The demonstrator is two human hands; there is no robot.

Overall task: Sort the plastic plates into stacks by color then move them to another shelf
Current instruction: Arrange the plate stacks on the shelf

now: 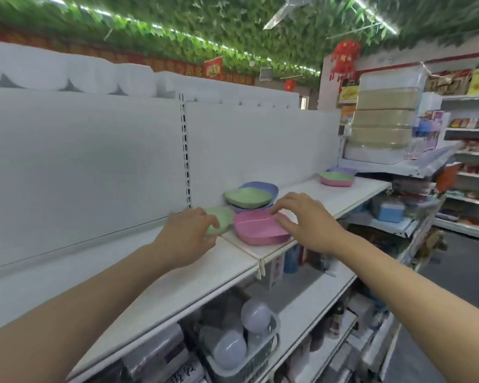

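Observation:
On the white shelf (177,275) a pink plate (257,226) lies near the front edge. A green plate (224,219) sits just left of it, partly hidden by my left hand (190,236), whose fingers rest on it. My right hand (306,219) hovers over the pink plate's right side with fingers spread and slightly bent, holding nothing. Behind them a green plate (246,197) lies on blue plates (263,187). Farther right along the shelf is a mixed stack (336,178) of pink, green and purple plates.
A white back panel (94,167) rises behind the shelf. Lower shelves hold a basket of light bulbs (244,338) and other goods. Stacked clear boxes (385,117) stand at the shelf's far right end. The aisle floor (454,272) lies to the right.

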